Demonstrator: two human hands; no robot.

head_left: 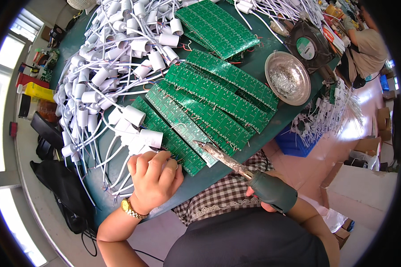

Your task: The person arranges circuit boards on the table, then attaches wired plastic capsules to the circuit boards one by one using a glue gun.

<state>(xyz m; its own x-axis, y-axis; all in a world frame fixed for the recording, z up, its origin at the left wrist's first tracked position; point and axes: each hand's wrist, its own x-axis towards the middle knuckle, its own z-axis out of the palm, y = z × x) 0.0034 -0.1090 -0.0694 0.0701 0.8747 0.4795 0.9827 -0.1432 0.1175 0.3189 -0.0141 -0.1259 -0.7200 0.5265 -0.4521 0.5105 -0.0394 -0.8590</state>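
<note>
My right hand [266, 205] is wrapped round the dark green handle of a soldering iron [272, 190], which hides most of its fingers. The iron's worn metal barrel points up and left, its tip over a pale green circuit board strip [192, 141]. At the near left end of the neighbouring strip [168, 137], my left hand [158, 181] is closed with curled fingers; what they pinch is hidden. White cylindrical caps with cables [149, 138] lie just beyond its knuckles. More green circuit board strips [218, 95] lie fanned out across the table.
White capped cables [116, 49] pile up at left. A stack of circuit boards [216, 26] lies at the back. On the right stand a metal bowl [302, 91] of silvery bits and a black fan [318, 42]. A blue crate [294, 141] is below; another person [370, 51] sits beyond.
</note>
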